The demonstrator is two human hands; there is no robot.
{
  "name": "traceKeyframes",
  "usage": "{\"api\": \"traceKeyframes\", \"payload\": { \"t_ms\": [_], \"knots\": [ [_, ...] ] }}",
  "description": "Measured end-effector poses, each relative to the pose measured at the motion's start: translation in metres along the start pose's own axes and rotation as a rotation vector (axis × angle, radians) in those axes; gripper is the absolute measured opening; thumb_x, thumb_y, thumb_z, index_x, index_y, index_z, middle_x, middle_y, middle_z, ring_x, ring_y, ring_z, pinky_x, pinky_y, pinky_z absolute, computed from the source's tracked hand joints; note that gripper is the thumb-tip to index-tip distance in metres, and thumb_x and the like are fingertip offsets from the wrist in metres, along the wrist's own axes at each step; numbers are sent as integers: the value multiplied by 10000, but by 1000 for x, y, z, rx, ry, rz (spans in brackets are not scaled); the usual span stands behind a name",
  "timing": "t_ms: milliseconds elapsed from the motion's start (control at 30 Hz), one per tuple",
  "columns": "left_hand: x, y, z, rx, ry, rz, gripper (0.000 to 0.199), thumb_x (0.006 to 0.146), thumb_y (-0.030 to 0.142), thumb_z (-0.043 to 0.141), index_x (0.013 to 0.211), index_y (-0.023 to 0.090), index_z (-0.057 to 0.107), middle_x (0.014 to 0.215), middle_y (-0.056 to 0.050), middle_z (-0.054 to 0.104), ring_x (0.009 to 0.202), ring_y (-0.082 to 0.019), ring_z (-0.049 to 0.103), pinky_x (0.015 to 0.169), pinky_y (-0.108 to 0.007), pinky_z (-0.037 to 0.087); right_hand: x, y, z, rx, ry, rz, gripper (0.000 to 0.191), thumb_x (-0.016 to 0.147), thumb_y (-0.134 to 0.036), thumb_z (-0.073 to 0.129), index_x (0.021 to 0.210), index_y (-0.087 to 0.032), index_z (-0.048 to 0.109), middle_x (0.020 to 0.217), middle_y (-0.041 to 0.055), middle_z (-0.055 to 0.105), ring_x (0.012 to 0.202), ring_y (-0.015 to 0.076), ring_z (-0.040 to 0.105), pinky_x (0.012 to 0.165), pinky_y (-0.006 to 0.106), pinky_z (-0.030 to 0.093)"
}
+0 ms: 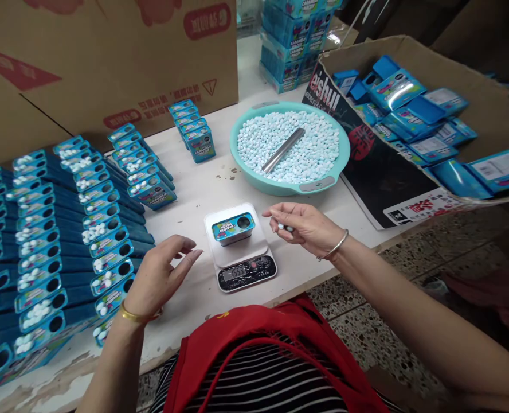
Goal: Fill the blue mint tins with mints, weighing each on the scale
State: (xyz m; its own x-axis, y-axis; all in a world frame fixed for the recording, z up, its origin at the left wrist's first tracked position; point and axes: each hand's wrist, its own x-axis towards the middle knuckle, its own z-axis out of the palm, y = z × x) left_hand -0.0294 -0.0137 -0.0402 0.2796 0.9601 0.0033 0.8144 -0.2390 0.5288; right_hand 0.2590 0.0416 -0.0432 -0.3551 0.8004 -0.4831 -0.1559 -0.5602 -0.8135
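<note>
A blue candy container [233,228] with a round dark opening stands on the white digital scale [237,252], whose display is lit. Left of the scale is my left hand [168,275], its thumb and fingers apart and nothing between them. On the scale's right side my right hand [304,226] holds a few pale candies [285,228] in its curled fingers. Behind the scale sits a turquoise basin [344,150] full of small pale blue candies, with a metal tube [284,150] lying on top of them.
Rows of blue containers [35,229], several with candies on top, fill the left of the table. A large cardboard box [108,63] stands behind them. At the right, an open carton [349,155] holds more containers; stacked packs [284,46] stand at the back.
</note>
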Motion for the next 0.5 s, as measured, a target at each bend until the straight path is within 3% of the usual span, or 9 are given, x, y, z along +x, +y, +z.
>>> {"api": "traceKeyframes", "payload": {
  "t_ms": [233, 400, 500],
  "knots": [
    [12, 13, 6, -70, 47, -10, 309, 868, 455, 527, 1039, 198, 546, 1008, -60, 609, 819, -158, 597, 629, -267, 499, 0, -4, 10, 6, -32, -47, 212, 815, -336, 628, 878, -133, 632, 633, -15, 560, 429, 23, 366, 397, 208, 166],
    [28, 21, 31, -97, 95, 101, 585, 761, 472, 670, 1219, 207, 421, 1180, -102, 542, 1041, -216, 549, 833, -358, 495, 1, 17, 8, 127, 0, -11, 271, 745, -383, 680, 827, -135, 607, 644, -16, 564, 413, 19, 368, 375, 196, 102],
    [37, 22, 41, -67, 53, 151, 497, 804, 407, 634, 1204, 200, 422, 1132, -96, 563, 1027, -216, 553, 868, -372, 474, 2, 36, 9, 216, 18, 24, 285, 704, -378, 704, 803, -130, 607, 638, -14, 564, 412, 23, 381, 365, 185, 111]
  ]
}}
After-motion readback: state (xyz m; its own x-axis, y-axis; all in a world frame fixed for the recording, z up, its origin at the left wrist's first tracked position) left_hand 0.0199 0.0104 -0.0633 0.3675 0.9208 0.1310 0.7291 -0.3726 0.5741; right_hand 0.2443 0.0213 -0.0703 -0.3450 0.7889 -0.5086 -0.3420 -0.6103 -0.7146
